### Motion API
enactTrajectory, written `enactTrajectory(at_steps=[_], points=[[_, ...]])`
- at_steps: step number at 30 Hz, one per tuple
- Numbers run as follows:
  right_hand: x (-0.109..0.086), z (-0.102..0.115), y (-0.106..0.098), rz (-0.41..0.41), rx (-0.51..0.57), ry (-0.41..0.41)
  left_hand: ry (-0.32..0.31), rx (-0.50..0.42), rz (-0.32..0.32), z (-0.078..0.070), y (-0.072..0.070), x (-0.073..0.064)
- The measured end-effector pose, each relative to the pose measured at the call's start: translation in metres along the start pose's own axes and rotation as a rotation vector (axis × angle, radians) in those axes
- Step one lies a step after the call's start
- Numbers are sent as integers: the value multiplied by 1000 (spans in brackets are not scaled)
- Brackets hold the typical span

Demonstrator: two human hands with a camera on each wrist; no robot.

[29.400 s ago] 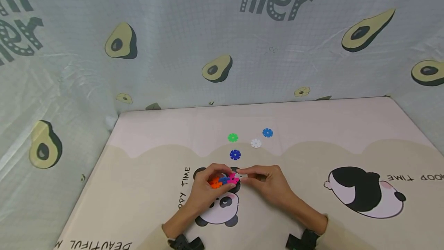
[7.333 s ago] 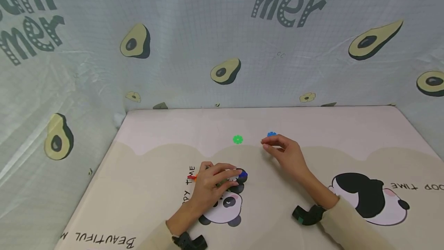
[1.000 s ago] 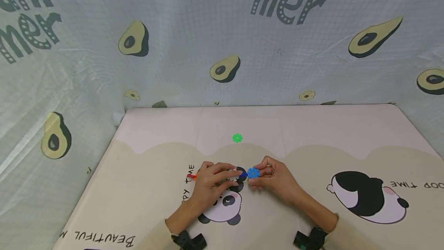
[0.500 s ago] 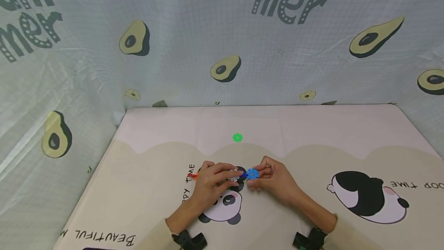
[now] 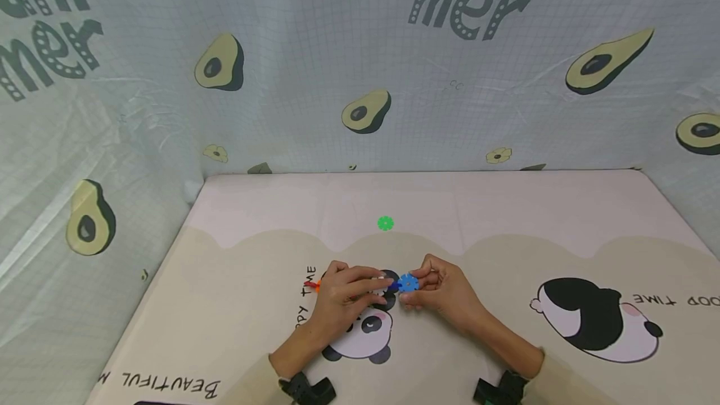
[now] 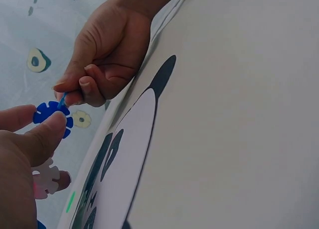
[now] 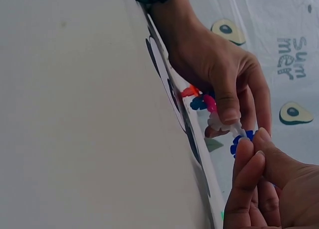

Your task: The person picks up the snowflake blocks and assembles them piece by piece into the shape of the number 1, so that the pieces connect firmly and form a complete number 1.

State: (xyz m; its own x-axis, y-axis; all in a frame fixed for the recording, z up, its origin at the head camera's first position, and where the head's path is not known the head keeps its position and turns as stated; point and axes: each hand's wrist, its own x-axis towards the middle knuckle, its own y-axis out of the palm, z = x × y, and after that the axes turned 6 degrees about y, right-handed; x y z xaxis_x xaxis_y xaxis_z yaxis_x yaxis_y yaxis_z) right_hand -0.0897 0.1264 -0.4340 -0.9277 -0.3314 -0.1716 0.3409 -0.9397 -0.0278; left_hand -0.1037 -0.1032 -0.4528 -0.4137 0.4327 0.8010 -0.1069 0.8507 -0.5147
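My left hand [image 5: 345, 295] grips a chain of interlocking snowflake discs, mostly hidden under its fingers in the head view. The right wrist view shows its orange-red disc [image 7: 189, 91], blue disc [image 7: 198, 102], pink disc [image 7: 210, 103] and whitish disc [image 7: 216, 121]. At the chain's right end, a dark blue disc [image 6: 44, 114] sits between left thumb and fingers. My right hand [image 5: 447, 289] pinches a light blue disc [image 5: 409, 283] between thumb and forefinger. That disc stands crosswise to the dark blue one, its edge at the dark blue rim.
A loose green disc [image 5: 385, 223] lies on the table beyond the hands. The tabletop [image 5: 225, 317] is covered with a printed cloth showing a panda and a dog. Behind it hangs a pale curtain [image 5: 281, 80] with avocado prints.
Loose dark blue, white and light blue discs have left the table since the oldest frame; the chain is longer. Over the last second the right hand shifted slightly left, bringing light blue against dark blue.
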Motion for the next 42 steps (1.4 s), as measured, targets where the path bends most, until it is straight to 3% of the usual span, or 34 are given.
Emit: enactTrajectory(at_steps=[13, 22, 28, 42], points=[[1, -1, 4, 1, -2, -17, 20, 22, -11, -1, 1, 2], [2, -1, 2, -23, -138, -50, -35, 46, -16, -3, 0, 1], [3, -1, -5, 19, -85, -78, -78, 60, -32, -3, -1, 1], [0, 3, -2, 12, -4, -23, -107, 103, 8, -5, -4, 2]])
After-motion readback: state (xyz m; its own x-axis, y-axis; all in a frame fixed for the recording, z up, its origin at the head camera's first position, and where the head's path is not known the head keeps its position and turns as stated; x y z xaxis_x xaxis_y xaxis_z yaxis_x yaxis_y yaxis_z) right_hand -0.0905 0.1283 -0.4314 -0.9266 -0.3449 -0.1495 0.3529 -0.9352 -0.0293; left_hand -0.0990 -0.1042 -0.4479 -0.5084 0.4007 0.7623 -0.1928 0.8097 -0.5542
